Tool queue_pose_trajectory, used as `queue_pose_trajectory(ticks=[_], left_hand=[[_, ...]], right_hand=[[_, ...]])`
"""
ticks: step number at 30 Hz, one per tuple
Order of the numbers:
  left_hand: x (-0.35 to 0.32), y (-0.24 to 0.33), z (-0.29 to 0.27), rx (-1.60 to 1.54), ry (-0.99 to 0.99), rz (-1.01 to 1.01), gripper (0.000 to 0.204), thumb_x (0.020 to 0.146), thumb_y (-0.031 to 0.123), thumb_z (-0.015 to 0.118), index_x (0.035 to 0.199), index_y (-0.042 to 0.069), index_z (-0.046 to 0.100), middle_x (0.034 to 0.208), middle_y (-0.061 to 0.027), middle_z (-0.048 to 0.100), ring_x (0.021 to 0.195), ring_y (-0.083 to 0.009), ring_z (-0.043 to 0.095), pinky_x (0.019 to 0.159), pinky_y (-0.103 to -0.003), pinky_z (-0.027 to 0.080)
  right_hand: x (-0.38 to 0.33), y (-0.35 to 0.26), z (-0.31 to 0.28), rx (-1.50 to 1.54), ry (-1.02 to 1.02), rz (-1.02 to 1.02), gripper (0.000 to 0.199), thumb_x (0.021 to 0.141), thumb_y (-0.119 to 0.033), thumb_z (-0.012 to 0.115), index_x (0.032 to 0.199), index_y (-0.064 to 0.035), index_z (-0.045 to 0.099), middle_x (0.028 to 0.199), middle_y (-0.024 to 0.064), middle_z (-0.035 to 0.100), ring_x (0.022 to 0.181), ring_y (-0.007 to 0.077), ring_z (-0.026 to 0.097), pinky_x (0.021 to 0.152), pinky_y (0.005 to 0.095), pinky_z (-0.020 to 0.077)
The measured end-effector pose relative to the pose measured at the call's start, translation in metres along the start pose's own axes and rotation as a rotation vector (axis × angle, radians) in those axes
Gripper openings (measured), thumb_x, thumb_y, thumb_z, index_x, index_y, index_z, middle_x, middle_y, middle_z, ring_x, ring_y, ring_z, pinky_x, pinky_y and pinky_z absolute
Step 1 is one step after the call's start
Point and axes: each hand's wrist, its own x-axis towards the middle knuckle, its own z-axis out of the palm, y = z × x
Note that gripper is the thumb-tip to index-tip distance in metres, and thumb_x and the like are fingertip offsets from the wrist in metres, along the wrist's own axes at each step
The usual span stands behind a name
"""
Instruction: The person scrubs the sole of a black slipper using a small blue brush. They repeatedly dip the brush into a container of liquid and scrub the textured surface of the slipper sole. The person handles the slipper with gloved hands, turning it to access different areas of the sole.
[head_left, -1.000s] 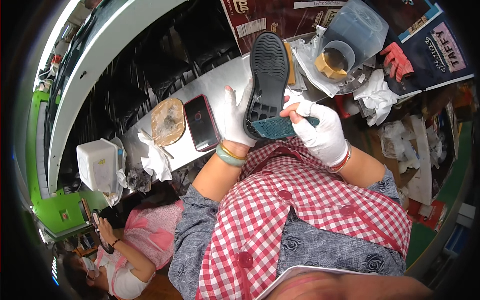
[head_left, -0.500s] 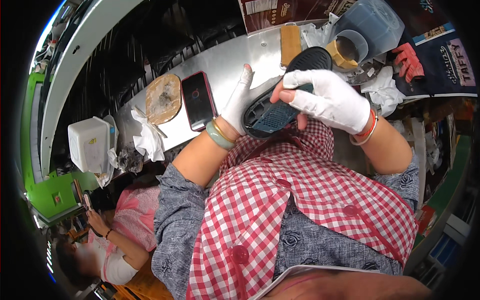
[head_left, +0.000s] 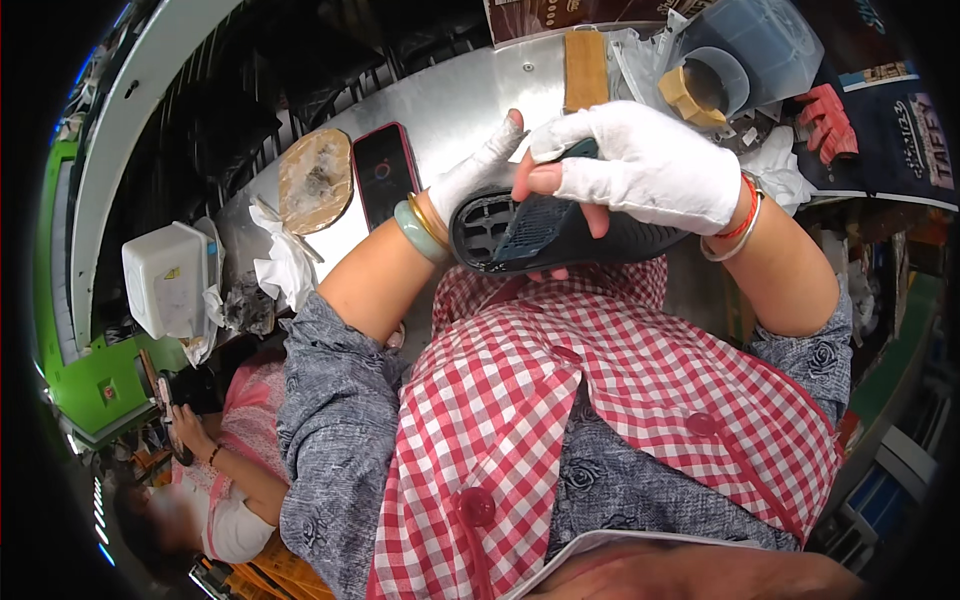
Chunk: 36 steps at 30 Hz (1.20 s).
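Observation:
A black shoe sole (head_left: pixel 484 222) lies almost level in front of my checked apron, its ribbed end toward the right. My left hand (head_left: pixel 478 172), in a white glove with bare fingertips, supports it from below; the thumb stands up beyond the far edge and fingertips peek out under the near edge. Across the sole's open framework sits a dark teal piece (head_left: pixel 540 224) with a textured patch. With thumb and forefinger together, my gloved right hand (head_left: pixel 650 172) pinches the teal piece, covering its upper part. A bangle and a red cord circle the right wrist.
On the metal bench (head_left: pixel 455 100) lie a phone (head_left: pixel 386 175), a round brown pad (head_left: pixel 316 180) and a tan block (head_left: pixel 585 70). Clear plastic containers (head_left: pixel 755 50) and a red glove (head_left: pixel 828 122) are at right. A white box (head_left: pixel 165 280) stands left; another person (head_left: pixel 240 480) sits beyond.
The sole has swung from a slant to nearly level, its ribbed end coming down toward me. Both hands have shifted slightly left, keeping hold of sole and teal piece.

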Motion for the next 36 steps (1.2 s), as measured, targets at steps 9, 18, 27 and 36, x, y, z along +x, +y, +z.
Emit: queue_pose_trajectory(ticks=[9,18,27,36], left_hand=[[-0.005,0.0,-0.015,-0.028,-0.169,-0.076,0.103,0.074,0.079,0.045,0.145,0.006,0.025,0.143,-0.0206,0.034,0.115,-0.0383,0.052,0.078,-0.059,0.052],[-0.037,0.013,-0.014,-0.212,-0.204,0.17,0.059,0.095,0.035,0.046,0.145,0.011,0.027,0.13,-0.0235,0.047,0.101,-0.0434,0.058,0.076,-0.054,0.054],[-0.046,-0.026,-0.027,-0.449,-0.039,0.549,0.065,0.089,0.046,0.051,0.14,0.009,0.035,0.145,-0.0148,0.032,0.131,-0.0463,0.03,0.093,-0.067,0.039],[-0.022,-0.078,-0.031,-0.763,0.206,0.402,0.058,0.095,0.05,0.036,0.137,0.009,0.039,0.138,-0.0152,0.041,0.124,-0.0434,0.042,0.078,-0.047,0.052]], right_hand=[[-0.034,0.037,-0.019,0.117,0.06,0.038,0.024,0.09,-0.026,0.06,0.096,-0.0039,0.067,0.094,0.0028,0.065,0.055,0.0081,0.052,0.059,0.0224,0.0426],[-0.096,0.068,-0.057,0.127,0.774,-0.125,0.031,0.095,-0.035,0.053,0.104,-0.009,0.067,0.062,-0.002,0.06,0.053,-0.0009,0.046,0.049,0.0151,0.0323],[-0.105,0.108,-0.103,-0.035,1.236,0.005,0.027,0.093,-0.029,0.058,0.1,-0.0055,0.068,0.082,-0.0015,0.063,0.059,0.0051,0.054,0.058,0.0189,0.043],[-0.103,0.115,-0.107,-0.031,1.166,-0.044,0.027,0.093,-0.03,0.057,0.099,-0.0062,0.069,0.081,-0.0023,0.062,0.059,0.004,0.055,0.056,0.0189,0.0413]])
